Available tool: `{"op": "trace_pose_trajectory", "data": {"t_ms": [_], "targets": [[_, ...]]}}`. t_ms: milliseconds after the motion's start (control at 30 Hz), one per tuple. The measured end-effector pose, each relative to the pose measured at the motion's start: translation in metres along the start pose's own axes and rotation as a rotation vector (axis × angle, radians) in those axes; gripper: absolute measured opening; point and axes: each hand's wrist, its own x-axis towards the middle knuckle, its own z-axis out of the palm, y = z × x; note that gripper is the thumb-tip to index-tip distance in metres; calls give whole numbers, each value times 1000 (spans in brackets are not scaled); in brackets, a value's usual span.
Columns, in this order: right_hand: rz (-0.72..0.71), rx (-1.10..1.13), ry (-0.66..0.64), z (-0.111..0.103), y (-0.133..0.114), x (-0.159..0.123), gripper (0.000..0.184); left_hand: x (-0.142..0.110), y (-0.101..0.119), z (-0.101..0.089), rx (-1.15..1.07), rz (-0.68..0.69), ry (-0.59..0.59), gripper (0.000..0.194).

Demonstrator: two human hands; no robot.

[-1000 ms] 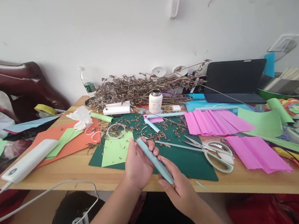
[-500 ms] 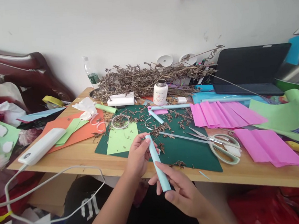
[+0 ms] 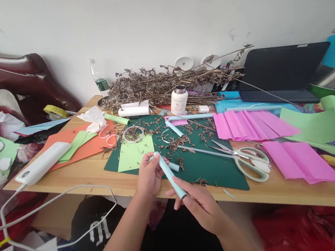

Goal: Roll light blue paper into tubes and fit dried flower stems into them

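Note:
Both my hands hold a light blue rolled paper tube [image 3: 169, 174] just above the near edge of the wooden table [image 3: 96, 173]. My left hand [image 3: 148, 177] is closed round the tube's upper end. My right hand [image 3: 199, 205] pinches its lower end with thumb and fingers. The tube slants from upper left to lower right, over the front of a dark green cutting mat [image 3: 211, 168]. A second short blue tube piece [image 3: 173, 166] lies on the mat right behind it.
On the mat lie a light green sheet [image 3: 135, 153], a tape ring [image 3: 133, 134], scissors [image 3: 242, 160] and dried plant crumbs. Pink folded paper [image 3: 261, 133], a white bottle [image 3: 179, 100], dried branches [image 3: 167, 83], a dark laptop [image 3: 282, 72] and a white device with cable [image 3: 40, 166] surround it.
The tube has tilted back to a slant and my right hand has slid down to its lower tip. The view has dropped slightly toward my lap.

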Motion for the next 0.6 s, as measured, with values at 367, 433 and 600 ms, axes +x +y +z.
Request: {"op": "trace_pose_trajectory", "data": {"t_ms": [367, 433, 600], "targets": [[62, 239, 6, 2, 8, -6, 41, 1, 6, -8, 45, 83, -9, 17], [93, 287, 14, 3, 12, -7, 43, 0, 9, -10, 81, 131, -17, 17], [209, 392, 46, 6, 15, -11, 50, -9, 21, -11, 296, 371, -80, 16]]}}
